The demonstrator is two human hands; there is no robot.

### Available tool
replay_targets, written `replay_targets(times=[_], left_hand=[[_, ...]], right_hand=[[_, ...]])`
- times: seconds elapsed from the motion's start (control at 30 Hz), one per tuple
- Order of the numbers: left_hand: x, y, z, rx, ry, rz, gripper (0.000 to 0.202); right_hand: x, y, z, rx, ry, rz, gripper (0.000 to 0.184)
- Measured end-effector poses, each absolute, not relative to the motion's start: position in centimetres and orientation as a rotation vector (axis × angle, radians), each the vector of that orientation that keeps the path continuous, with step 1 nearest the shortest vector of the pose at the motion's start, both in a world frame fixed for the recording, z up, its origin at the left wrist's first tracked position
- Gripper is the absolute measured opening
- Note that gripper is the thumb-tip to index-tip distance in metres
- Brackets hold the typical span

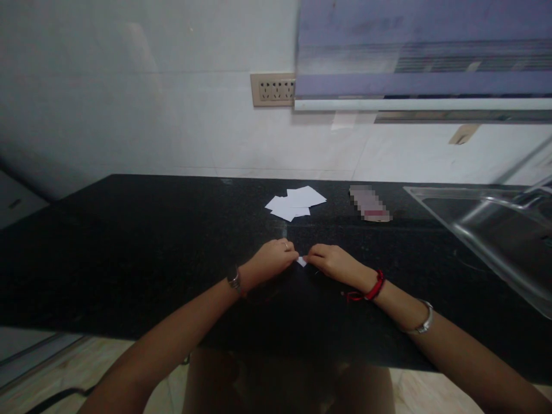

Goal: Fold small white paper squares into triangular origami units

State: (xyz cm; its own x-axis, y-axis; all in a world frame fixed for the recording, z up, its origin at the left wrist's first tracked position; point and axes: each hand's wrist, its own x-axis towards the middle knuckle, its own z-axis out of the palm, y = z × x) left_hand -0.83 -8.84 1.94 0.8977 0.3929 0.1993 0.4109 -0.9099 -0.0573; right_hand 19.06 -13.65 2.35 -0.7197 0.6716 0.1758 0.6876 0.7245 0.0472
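Note:
A small white piece of paper (pixel 302 261) shows between my two hands, low over the dark countertop. My left hand (pixel 272 257), with a ring on one finger and a watch on the wrist, pinches the paper's left side. From the other side, my right hand (pixel 334 261) is closed on the right edge, its fingers curled in. A red cord and a silver bracelet circle that arm. Much of the paper is hidden by my fingers, so its full shape cannot be made out. Beyond my hands lies a loose overlapping pile of white paper sheets (pixel 297 202).
The black speckled countertop (pixel 129 247) runs along a white tiled wall. To the right of the pile lies a blurred-out, oblong object (pixel 371 204). A metal sink (pixel 509 230) is set in at the far right. A wall socket (pixel 276 90) and a purple blind (pixel 366 34) are above.

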Motion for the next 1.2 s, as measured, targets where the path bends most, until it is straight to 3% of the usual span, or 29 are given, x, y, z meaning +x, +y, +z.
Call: replay_targets(times=[0.33,0.63,0.97,1.2], left_hand=[[-1.3,-10.1,2.4,-2.98,-0.74,-0.191,0.017],[-0.9,-9.5,1.8,-3.029,-0.719,-0.374,0.018],[-0.9,-9.3,1.9,-2.928,-0.656,-0.298,0.014],[-0.8,-9.9,2.0,-2.929,-0.747,-0.282,0.02]], right_hand=[[19.3,-13.8,2.7,-1.076,-2.78,-0.059,0.022],[19.4,-13.1,3.6,-1.066,-2.738,0.115,0.024],[19.8,-13.1,2.3,-0.992,-2.824,-0.134,0.025],[19.5,-13.3,2.0,-1.089,-2.694,0.007,0.024]])
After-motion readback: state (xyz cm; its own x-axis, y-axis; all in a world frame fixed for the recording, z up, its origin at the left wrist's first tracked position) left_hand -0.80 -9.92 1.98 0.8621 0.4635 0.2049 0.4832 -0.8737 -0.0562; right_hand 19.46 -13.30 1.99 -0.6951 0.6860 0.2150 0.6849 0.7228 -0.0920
